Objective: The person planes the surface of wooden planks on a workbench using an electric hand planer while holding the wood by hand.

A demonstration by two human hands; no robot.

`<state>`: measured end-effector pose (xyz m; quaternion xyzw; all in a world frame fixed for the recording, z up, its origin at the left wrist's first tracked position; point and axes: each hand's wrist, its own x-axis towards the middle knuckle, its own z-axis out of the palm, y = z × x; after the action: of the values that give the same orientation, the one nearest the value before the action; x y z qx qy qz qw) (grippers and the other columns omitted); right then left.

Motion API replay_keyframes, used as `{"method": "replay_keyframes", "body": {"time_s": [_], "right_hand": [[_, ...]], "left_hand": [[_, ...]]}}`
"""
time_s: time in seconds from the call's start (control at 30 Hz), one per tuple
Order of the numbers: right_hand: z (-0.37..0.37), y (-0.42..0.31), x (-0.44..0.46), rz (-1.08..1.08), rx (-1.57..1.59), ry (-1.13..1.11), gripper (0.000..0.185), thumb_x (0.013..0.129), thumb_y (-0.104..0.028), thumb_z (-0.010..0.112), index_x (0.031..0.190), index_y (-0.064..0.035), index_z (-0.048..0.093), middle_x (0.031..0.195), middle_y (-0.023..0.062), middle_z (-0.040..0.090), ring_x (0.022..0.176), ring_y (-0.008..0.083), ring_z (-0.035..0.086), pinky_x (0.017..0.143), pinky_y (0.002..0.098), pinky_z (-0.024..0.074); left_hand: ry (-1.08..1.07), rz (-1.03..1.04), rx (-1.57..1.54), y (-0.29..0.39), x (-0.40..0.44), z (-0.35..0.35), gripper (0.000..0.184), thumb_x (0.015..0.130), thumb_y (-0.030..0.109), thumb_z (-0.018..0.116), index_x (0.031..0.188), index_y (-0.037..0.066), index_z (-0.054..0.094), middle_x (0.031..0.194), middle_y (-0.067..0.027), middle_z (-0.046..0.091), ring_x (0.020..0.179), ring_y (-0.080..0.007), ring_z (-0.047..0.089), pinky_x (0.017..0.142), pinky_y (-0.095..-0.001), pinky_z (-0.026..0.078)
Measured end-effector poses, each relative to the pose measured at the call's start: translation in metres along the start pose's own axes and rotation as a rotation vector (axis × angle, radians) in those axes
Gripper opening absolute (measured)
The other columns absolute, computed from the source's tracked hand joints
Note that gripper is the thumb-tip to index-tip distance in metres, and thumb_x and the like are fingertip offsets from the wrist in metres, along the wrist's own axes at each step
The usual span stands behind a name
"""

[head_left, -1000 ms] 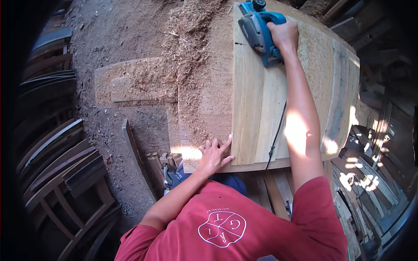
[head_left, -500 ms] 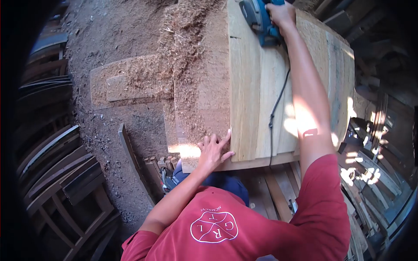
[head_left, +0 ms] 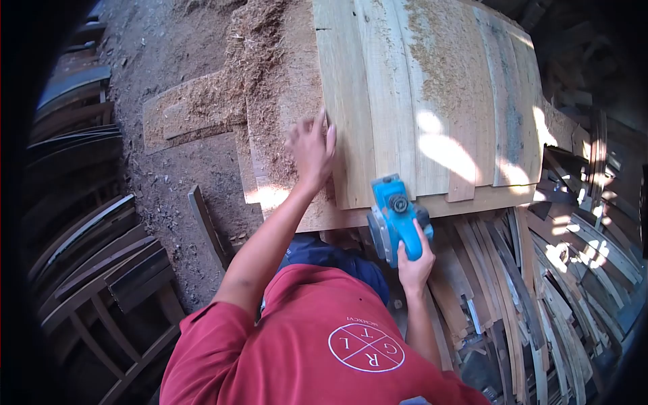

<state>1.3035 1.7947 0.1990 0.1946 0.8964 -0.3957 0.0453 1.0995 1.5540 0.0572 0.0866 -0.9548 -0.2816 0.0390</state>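
My right hand (head_left: 416,267) is wrapped round the rear handle of a blue electric hand planer (head_left: 397,210). The planer is tilted at the near edge of a pale panel of joined planks (head_left: 388,135), its front end over the wood and its back end past the edge. At the panel's left side is my left hand (head_left: 312,150), fingers apart and slightly blurred, holding nothing. Whether its fingertips touch the panel edge I cannot tell. Loose shavings lie along some of the planks.
Heaps of wood shavings (head_left: 260,61) cover the boards left of the panel. A dark upright board (head_left: 208,226) stands on the dirt floor. Curved wooden frames (head_left: 101,297) are stacked at far left, and many narrow wood strips (head_left: 499,283) lie at the lower right.
The planer in my right hand has come from the panel's far end back to its near edge. My left hand has slid farther up along the panel's left side.
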Motion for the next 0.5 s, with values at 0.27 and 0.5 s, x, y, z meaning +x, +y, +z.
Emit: {"method": "replay_keyframes", "body": {"time_s": [0.27, 0.5], "right_hand": [[0.008, -0.006, 0.019, 0.045, 0.001, 0.011, 0.065, 0.084, 0.000, 0.070, 0.147, -0.0129, 0.069, 0.105, 0.0307, 0.073, 0.086, 0.0465, 0.075, 0.074, 0.0471, 0.0583], [0.025, -0.034, 0.084, 0.060, -0.006, -0.013, 0.066, 0.083, -0.002, 0.072, 0.147, -0.0150, 0.069, 0.107, 0.0300, 0.075, 0.094, 0.0464, 0.076, 0.084, 0.0478, 0.0602]], "left_hand": [[0.084, -0.201, 0.082, 0.027, 0.045, 0.055, 0.068, 0.108, 0.047, 0.057, 0.166, 0.014, 0.042, 0.148, -0.0155, 0.048, 0.139, -0.0377, 0.039, 0.111, -0.0621, 0.030], [0.121, -0.267, 0.033, 0.022, 0.045, 0.056, 0.047, 0.112, 0.040, 0.050, 0.155, 0.021, 0.061, 0.147, -0.0126, 0.052, 0.138, -0.0370, 0.042, 0.111, -0.0613, 0.030]]}}
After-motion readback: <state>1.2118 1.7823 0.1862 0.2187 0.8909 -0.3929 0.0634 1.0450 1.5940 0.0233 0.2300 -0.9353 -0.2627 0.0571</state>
